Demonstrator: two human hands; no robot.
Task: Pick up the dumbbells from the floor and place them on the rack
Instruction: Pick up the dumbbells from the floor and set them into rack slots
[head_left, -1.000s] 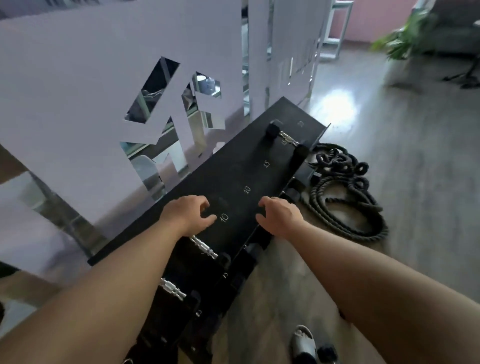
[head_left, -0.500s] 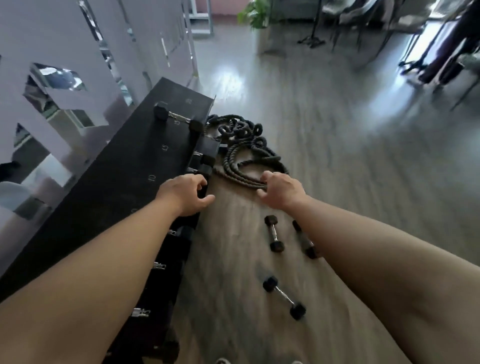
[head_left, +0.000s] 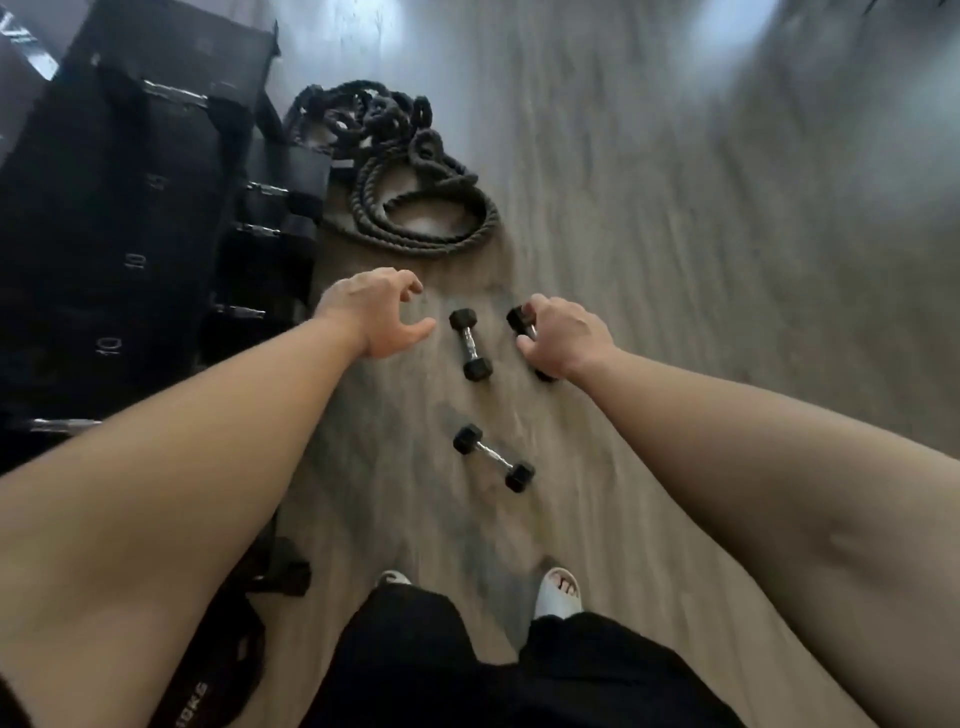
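Three small black dumbbells with metal handles lie on the grey wood floor (head_left: 675, 234) in front of the person. The right hand (head_left: 563, 338) is curled over the right dumbbell (head_left: 519, 319): its fingers wrap the handle, one black end shows past the fingertips on the far side and the other end peeks out under the wrist. Whether that dumbbell has left the floor cannot be told. Just to its left lies the middle dumbbell (head_left: 470, 344), running near to far, untouched. The left hand (head_left: 371, 317) hovers beside it with the fingers spread and bent and the thumb pointing toward the handle, holding nothing. A third dumbbell (head_left: 493, 457) lies nearer the person, angled, well apart from both hands.

Along the left edge stands the black rack (head_left: 104, 234), with white numbers such as 10 printed on its sloped top and several dumbbells (head_left: 265, 228) already sitting in its slots, their metal handles catching light. Beyond the hands, at the far end of the rack, a thick black rope (head_left: 410, 182) is piled in loose coils on the floor. At the near edge the person's dark trousers (head_left: 441, 665) and a pale sandal (head_left: 558, 592) show, with the toe of another sandal to its left.
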